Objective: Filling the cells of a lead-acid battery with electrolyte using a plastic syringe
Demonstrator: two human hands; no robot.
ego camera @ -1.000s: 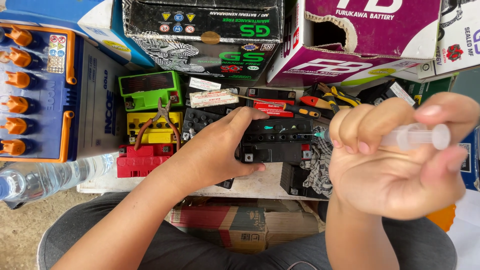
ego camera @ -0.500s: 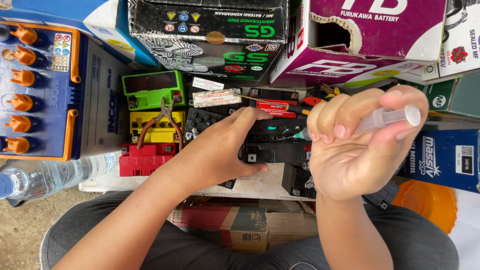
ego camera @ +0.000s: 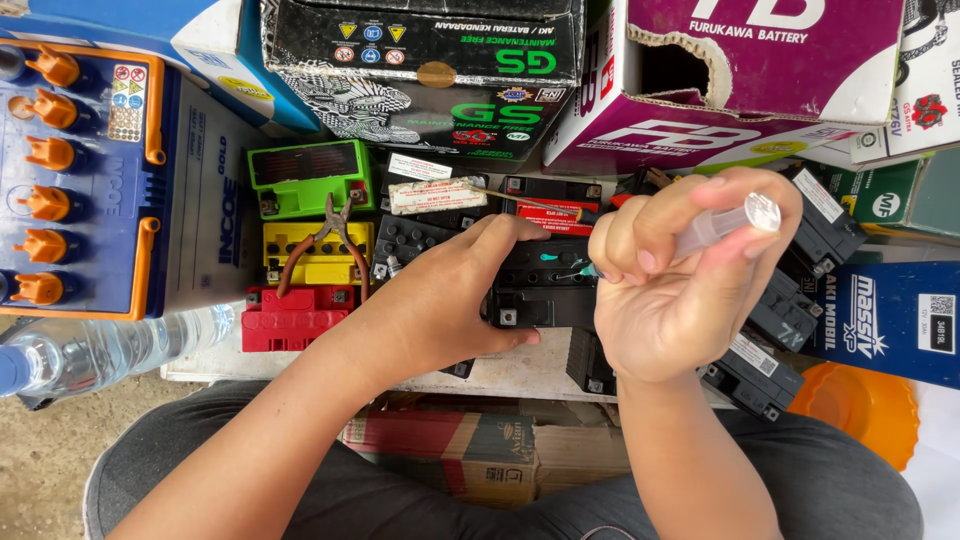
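— Which way does the syringe [ego camera: 715, 226] point?

— Its long axis runs from the upper right of the frame down toward the centre. The flat plunger end sits highest, at upper right; the green needle hub comes out of the fist at the lower left, with the thin needle aimed at the top of the small black battery [ego camera: 548, 282] in the middle of the frame.

— How does it look?

— A clear plastic barrel, mostly hidden by the fingers, with a round pale plunger top and a teal-green hub. The needle is fine and hard to trace.

— And the right hand [ego camera: 680, 290]?

— Curled tight around the barrel, thumb at the plunger end, right of centre.

— The left hand [ego camera: 440, 295]?

— Spread over the black battery's left end, fingers along its upper edge and thumb on its near side, gripping it. The battery shows small teal-green marks on top.

— What's around?

— At left centre, a green battery [ego camera: 305, 175], a yellow one [ego camera: 312, 252] with orange-handled pliers [ego camera: 322, 245] lying across it, and a red one [ego camera: 290, 318]. A water bottle [ego camera: 100, 345] lies at lower left.
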